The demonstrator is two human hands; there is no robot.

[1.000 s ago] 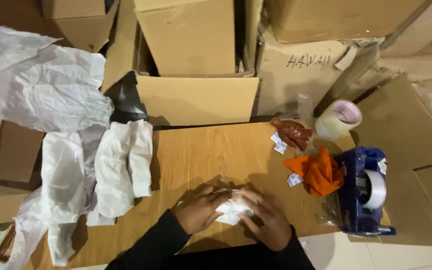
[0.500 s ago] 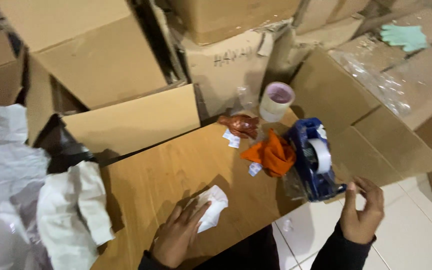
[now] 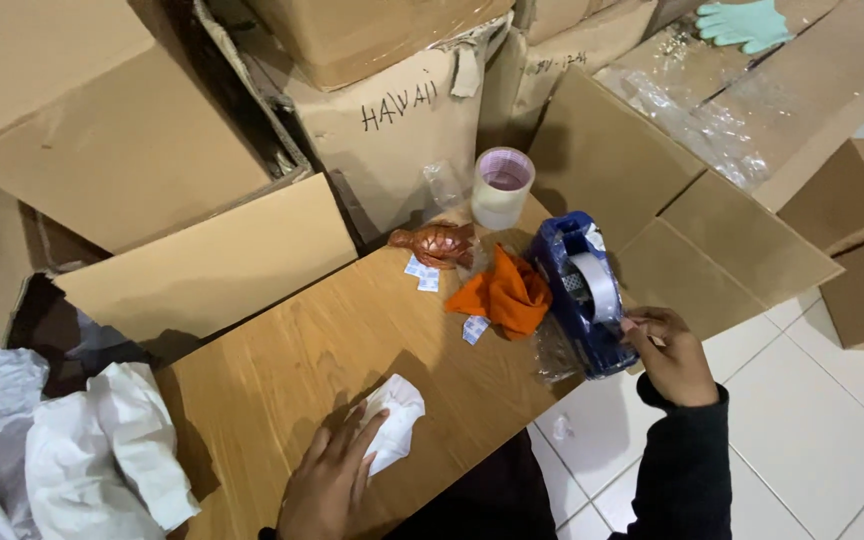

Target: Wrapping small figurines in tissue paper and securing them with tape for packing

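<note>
While my left hand (image 3: 327, 485) lies flat, fingers spread, pinning the white paper-wrapped bundle (image 3: 393, 432) to the wooden table (image 3: 282, 370), my right hand (image 3: 674, 355) is at the near end of the blue tape dispenser (image 3: 584, 293), fingertips pinched where the tape would come off (whether they actually have the tape end I cannot tell). Taking the dispenser as my landmark, the bundle sits well to its left and nearer to me, near the table's front edge. I judge the bundle light and soft on the outside, crumpled paper that will spring open if released, possibly with something fragile inside; I would hold it from above across its middle, over the loose folds. Its long axis runs diagonally, pointing away from me toward the dispenser. Just left of the dispenser lies an orange cloth (image 3: 504, 297), beyond that a brown turtle figurine (image 3: 436, 243), and behind it a tape roll (image 3: 502, 187).
</note>
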